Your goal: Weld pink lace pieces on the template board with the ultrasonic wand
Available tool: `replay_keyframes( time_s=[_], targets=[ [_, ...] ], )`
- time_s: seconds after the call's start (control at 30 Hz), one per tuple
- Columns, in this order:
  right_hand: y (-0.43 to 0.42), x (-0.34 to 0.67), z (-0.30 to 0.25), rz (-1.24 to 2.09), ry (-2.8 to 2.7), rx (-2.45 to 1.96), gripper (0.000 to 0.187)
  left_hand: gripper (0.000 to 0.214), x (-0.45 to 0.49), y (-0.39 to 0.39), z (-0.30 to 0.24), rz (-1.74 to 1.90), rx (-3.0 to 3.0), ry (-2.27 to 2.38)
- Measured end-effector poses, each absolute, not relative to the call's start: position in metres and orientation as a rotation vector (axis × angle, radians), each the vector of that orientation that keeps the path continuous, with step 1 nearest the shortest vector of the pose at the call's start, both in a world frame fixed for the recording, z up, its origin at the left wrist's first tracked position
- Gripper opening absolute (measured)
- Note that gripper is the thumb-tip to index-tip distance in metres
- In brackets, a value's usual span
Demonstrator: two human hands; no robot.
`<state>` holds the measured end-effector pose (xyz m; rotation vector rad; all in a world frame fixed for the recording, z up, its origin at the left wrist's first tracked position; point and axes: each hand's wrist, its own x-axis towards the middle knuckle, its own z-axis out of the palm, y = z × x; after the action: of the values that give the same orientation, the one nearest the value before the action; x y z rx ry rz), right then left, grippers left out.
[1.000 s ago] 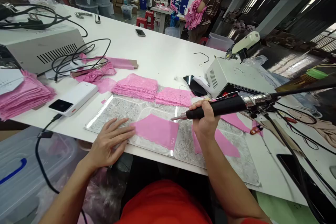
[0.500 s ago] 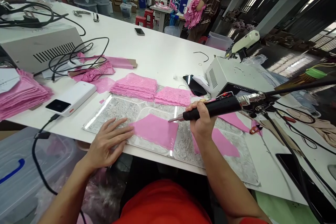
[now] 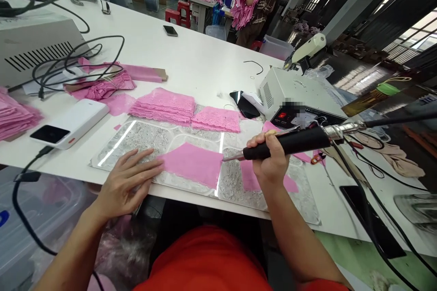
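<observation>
My left hand (image 3: pixel 124 183) lies flat with fingers stretched out on a clear plate (image 3: pixel 136 138), fingertips on the left edge of a pink fabric piece (image 3: pixel 191 163). My right hand (image 3: pixel 270 158) is closed around the black handle of a hot cutting tool (image 3: pixel 293 141), its metal tip touching the right edge of that fabric. Another pink piece (image 3: pixel 251 177) lies under my right wrist. Two stacks of pink lace (image 3: pixel 164 105) sit just beyond the plate.
A white control box (image 3: pixel 290 97) stands to the right, a grey box (image 3: pixel 34 45) with black cables to the left. A white power bank (image 3: pixel 68 122) lies near the front edge. A phone (image 3: pixel 170 30) rests farther back. A person (image 3: pixel 262 0) holds pink fabric in the background.
The tool tip has come down and left to the fabric's right edge. My view has shifted to the right; my left hand stays flat on the plate.
</observation>
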<state>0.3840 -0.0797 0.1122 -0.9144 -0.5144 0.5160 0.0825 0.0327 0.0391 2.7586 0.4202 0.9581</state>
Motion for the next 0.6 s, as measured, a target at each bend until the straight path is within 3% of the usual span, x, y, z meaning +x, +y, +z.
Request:
replay_keyframes(
  time_s=[0.6],
  targets=[
    [-0.0863,0.3849,0.1028,0.515,-0.575,-0.935,0.022,0.049,0.0828,0.0320,0.0378,0.946,2.738,0.483]
  ],
)
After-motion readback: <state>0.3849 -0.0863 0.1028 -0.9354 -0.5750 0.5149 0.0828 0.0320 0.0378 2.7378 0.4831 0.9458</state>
